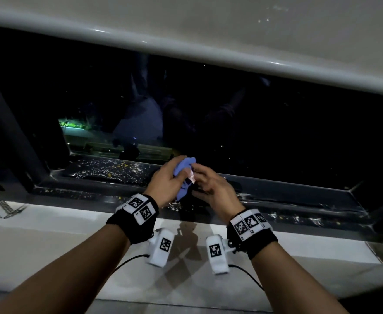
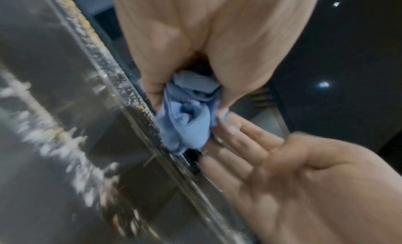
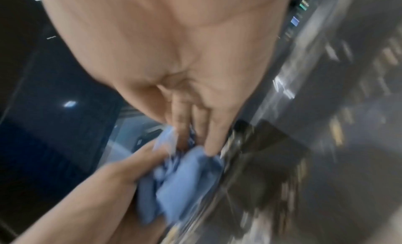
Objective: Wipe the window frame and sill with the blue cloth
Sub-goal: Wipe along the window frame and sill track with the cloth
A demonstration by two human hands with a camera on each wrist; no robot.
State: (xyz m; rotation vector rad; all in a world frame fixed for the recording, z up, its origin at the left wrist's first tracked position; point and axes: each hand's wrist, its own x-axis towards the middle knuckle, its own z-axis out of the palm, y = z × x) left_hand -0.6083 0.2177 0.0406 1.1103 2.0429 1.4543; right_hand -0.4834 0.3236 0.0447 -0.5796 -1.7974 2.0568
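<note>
My left hand (image 1: 169, 183) grips the bunched blue cloth (image 1: 184, 164) just above the dark lower window frame (image 1: 288, 193). In the left wrist view the cloth (image 2: 187, 117) bulges out between the curled fingers and thumb. My right hand (image 1: 211, 186) is close beside it, and its straight fingertips (image 3: 210, 151) touch the cloth (image 3: 180, 182). From the left wrist its palm (image 2: 293, 170) shows open. White and yellow specks cover the frame's track (image 1: 108, 169). The pale sill (image 1: 38, 241) runs below my wrists.
Dark window glass (image 1: 265, 132) fills the middle, with a pale ledge (image 1: 208, 37) overhead. A dark upright frame post (image 1: 9, 132) stands at the left, and a thin metal chain (image 1: 2, 207) lies on the sill near it. More specks dot the frame at the right (image 1: 299, 219).
</note>
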